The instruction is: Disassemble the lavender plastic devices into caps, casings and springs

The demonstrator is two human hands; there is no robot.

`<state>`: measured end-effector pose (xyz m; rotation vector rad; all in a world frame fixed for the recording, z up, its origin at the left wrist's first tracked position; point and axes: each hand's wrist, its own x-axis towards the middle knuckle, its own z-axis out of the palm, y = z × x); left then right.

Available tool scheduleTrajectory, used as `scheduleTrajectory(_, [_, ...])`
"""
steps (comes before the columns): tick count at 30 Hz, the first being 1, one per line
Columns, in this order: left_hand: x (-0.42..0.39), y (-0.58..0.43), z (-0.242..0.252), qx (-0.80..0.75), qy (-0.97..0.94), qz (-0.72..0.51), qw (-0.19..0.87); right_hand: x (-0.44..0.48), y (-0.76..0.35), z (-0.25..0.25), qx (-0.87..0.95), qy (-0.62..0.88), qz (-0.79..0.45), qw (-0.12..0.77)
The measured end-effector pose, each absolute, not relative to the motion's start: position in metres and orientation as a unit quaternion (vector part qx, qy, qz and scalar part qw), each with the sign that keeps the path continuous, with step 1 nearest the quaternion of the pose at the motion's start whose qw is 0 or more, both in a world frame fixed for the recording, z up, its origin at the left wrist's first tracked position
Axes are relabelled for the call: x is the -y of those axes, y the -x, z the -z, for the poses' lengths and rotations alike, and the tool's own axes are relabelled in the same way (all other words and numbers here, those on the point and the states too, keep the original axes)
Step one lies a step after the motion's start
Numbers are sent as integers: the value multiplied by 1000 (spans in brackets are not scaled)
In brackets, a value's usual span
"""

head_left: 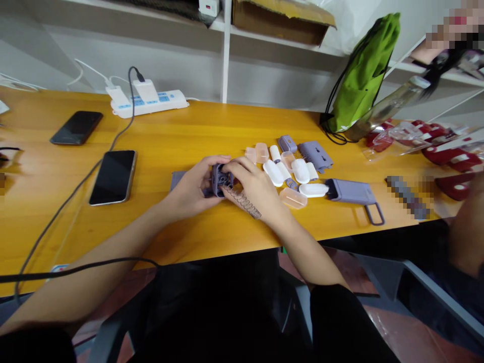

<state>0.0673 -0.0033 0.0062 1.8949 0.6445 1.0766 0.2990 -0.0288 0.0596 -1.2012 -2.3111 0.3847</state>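
My left hand (192,186) is wrapped round a small purple-grey plastic housing (218,182), its open end turned towards me. Dark inner parts show inside, too small to name. At that opening are the bent fingertips of my right hand (255,184). A thin coil spring (245,204) stretches from there along my right thumb towards the wrist, one end seemingly pinched; the fingers partly hide the grip. Behind my left hand a flat purple-grey piece (177,177) lies on the table. Right of my hands are white oval pieces (275,172) and translucent peach caps (293,198).
A purple-grey case with a loop handle (351,191) and a notched purple piece (315,155) lie to the right. Two phones (113,176) (77,127), a power strip (151,103) and a dark cable occupy the left. Behind stand a green bag (365,75) and a bottle (389,108). Another person's arm (469,227) is at right.
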Motion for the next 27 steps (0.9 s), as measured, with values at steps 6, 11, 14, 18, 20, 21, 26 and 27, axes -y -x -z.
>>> scheduleTrajectory(6, [1, -68, -3, -259, -768, -423, 404, 29, -298, -59, 845, 457, -154, 231])
scheduleTrajectory(11, [2, -67, -8, -258, -771, -420, 403, 29, -301, -55, 844, 439, -156, 265])
scheduleTrajectory(14, [3, -66, -12, -253, -769, -419, 411, 29, -300, -52, 846, 441, -133, 270])
scheduleTrajectory(18, [4, -66, -15, -266, -766, -409, 419, 30, -302, -49, 844, 445, -93, 286])
scheduleTrajectory(20, [4, -65, -16, -273, -755, -395, 447, 28, -306, -49, 850, 423, -87, 302])
scheduleTrajectory(21, [4, -64, -17, -271, -747, -386, 468, 27, -308, -49, 855, 407, -93, 307])
scheduleTrajectory(26, [2, -59, -16, -248, -714, -364, 544, 24, -313, -51, 849, 358, -166, 351])
scheduleTrajectory(27, [1, -58, -16, -244, -709, -364, 552, 25, -312, -52, 844, 357, -179, 359])
